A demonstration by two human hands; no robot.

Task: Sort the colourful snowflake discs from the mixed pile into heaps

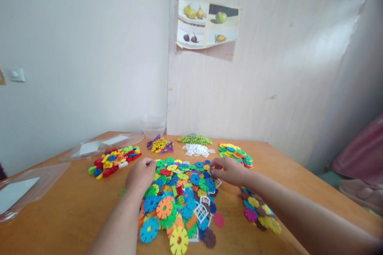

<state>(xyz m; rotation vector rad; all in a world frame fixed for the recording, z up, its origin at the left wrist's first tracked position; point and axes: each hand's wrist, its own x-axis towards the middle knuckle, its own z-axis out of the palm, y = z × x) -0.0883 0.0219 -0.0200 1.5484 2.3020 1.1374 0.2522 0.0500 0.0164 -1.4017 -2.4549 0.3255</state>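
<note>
A big mixed pile of coloured plastic snowflake discs point(176, 199) lies on the wooden table point(74, 211) in front of me. My left hand point(140, 175) rests on the pile's left edge, fingers curled down into the pieces. My right hand point(229, 170) sits at the pile's upper right, fingertips pinched on a small piece that I cannot make out. Small white window-like frames point(201, 210) lie among the discs.
Sorted heaps lie around: red, yellow and blue bricks point(115, 160), purple and yellow pieces point(160, 145), green pieces point(194, 139), white frames point(198, 150), green and orange discs point(236, 153), darker discs point(259, 211). A clear bowl point(153, 126) stands by the wall. Plastic lids point(101, 145) lie left.
</note>
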